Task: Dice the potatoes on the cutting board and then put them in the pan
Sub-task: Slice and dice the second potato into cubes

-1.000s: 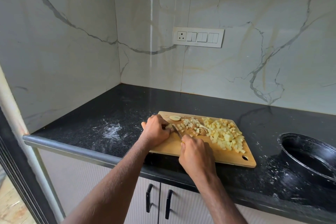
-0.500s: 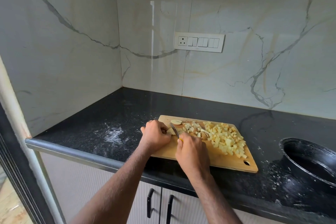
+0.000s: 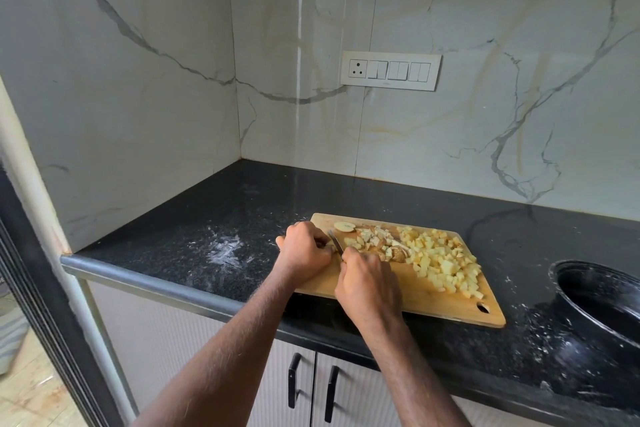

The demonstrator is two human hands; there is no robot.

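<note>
A wooden cutting board point(image 3: 426, 302) lies on the black counter. A heap of pale yellow diced potato point(image 3: 441, 262) covers its right half. Smaller cut pieces point(image 3: 372, 239) and a round end slice point(image 3: 344, 226) lie near its far left corner. My right hand point(image 3: 369, 282) grips a knife point(image 3: 335, 241) whose blade points away from me. Just left of the blade, my left hand point(image 3: 304, 248) is curled over a potato piece at the board's left edge; the piece is mostly hidden. A black pan point(image 3: 599, 302) sits at the right, cut off by the frame.
The black stone counter point(image 3: 207, 218) has white smears left of the board and specks near the pan. Marble walls meet in a corner behind. A switch panel point(image 3: 390, 70) hangs on the back wall. Cabinet doors with black handles point(image 3: 313, 381) are below the counter edge.
The knife blade has shifted slightly left, closer to my left hand, and both hands stay at the board's left end. The view has tilted a little.
</note>
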